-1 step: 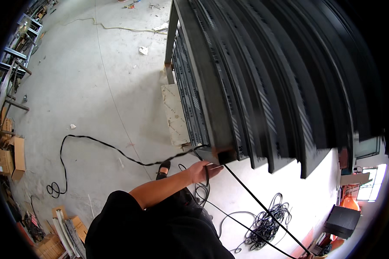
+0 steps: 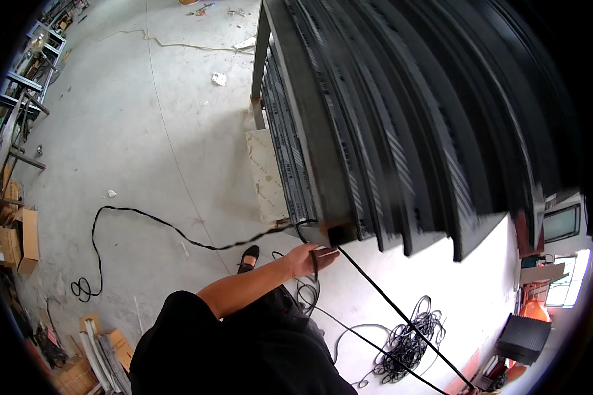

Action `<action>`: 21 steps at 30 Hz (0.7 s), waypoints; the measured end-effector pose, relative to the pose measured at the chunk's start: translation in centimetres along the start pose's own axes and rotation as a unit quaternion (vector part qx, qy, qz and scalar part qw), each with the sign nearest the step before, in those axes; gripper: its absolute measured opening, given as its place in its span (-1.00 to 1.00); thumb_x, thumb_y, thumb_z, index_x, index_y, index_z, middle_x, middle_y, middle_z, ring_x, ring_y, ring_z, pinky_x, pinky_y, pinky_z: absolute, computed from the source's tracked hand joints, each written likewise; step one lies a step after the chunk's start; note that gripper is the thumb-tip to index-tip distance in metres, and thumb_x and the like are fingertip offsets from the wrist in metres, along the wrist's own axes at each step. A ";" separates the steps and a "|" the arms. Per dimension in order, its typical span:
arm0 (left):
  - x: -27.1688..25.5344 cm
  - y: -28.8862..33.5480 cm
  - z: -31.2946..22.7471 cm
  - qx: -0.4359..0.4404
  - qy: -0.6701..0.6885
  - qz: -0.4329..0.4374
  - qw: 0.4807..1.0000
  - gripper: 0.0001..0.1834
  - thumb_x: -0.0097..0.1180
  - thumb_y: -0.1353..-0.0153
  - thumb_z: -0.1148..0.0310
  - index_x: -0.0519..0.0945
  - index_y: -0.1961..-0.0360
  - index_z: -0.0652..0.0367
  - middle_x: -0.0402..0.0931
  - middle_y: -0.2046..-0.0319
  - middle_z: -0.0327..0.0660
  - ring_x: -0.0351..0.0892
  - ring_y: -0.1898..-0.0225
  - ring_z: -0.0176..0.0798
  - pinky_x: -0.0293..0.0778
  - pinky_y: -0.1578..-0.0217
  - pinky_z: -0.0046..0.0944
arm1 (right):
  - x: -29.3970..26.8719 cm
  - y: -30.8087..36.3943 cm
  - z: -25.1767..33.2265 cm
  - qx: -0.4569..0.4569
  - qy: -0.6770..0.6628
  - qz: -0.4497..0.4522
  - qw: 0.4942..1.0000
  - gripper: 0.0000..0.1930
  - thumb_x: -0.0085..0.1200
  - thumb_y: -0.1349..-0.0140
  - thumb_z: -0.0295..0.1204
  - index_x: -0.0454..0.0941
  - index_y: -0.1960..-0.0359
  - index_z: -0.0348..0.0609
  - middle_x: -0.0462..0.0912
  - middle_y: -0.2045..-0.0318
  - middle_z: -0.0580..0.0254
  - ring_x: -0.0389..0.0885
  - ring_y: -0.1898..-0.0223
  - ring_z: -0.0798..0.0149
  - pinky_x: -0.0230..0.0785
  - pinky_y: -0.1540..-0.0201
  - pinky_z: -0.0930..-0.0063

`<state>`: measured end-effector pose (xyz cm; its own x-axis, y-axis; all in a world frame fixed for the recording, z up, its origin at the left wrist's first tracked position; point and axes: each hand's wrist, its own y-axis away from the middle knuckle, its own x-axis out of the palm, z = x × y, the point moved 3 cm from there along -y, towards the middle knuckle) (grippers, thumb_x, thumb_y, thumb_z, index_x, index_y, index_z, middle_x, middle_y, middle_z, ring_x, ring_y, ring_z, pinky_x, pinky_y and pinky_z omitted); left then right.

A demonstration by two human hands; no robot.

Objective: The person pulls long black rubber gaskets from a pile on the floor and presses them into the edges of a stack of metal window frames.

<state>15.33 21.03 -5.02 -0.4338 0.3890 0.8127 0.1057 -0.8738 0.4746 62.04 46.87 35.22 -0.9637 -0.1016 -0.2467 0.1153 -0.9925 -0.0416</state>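
Note:
My left hand (image 2: pixel 303 261) reaches out below the near corner of a stack of long dark bars (image 2: pixel 392 131), beside the hollow end of a square metal tube (image 2: pixel 340 234). Its fingers are stretched out, and a loop of black strap (image 2: pixel 315 264) crosses them. From that corner a taut length of strap slants down to the lower right. It meets my right hand (image 2: pixel 469 392), mostly cut off by the bottom edge and closed around the strap. Leftward, a twisted strap tail (image 2: pixel 257 237) trails over the floor.
A tangled coil of black strap (image 2: pixel 411 339) lies on the floor at lower right. My shoe (image 2: pixel 249 255) is beside the stack's corner. A pale board (image 2: pixel 265 174) stands against the stack. Cardboard boxes (image 2: pixel 26 240) line the left side; a dark ribbed box (image 2: pixel 523 339) is far right.
The near ends of the dark bars appear slightly higher and further left in the picture. My left hand has stayed almost in place.

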 end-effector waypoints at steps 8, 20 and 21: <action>1.0 -2.6 9.5 0.182 -0.094 0.026 0.978 -0.51 -0.30 -0.35 0.13 0.18 -0.17 0.23 0.20 -0.17 -0.05 0.22 -0.17 0.15 0.23 -0.19 0.09 | -21.0 -7.7 -14.7 -0.017 0.132 -0.138 0.981 -0.68 -0.10 -0.22 -0.26 0.50 0.30 -0.34 0.29 0.68 0.32 0.16 0.74 0.44 -0.05 0.71 0.64; -5.5 -7.6 26.4 0.107 -0.134 -0.014 0.985 -0.57 -0.17 -0.29 0.08 0.39 -0.01 0.18 0.35 0.03 -0.12 0.25 -0.12 0.02 0.29 -0.11 0.15 | -27.4 -15.5 -25.7 0.126 -0.067 -0.073 0.987 -0.74 -0.16 -0.32 -0.32 0.36 0.40 -0.28 0.18 0.71 0.39 0.11 0.69 0.46 0.04 0.62 0.61; -4.6 -8.1 27.0 0.126 -0.139 -0.013 0.982 -0.56 -0.17 -0.28 0.07 0.40 -0.01 0.18 0.36 0.03 -0.11 0.27 -0.12 0.01 0.28 -0.12 0.14 | -27.3 -15.3 -25.3 0.128 -0.064 -0.050 0.988 -0.77 -0.18 -0.31 -0.36 0.35 0.39 -0.30 0.21 0.69 0.37 0.13 0.66 0.46 0.05 0.58 0.62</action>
<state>40.62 34.25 -3.48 -0.1821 0.5050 0.8437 0.3305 -0.7767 0.5362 92.72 66.59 18.10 -0.9917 0.0065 -0.1287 -0.0313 -0.9810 0.1913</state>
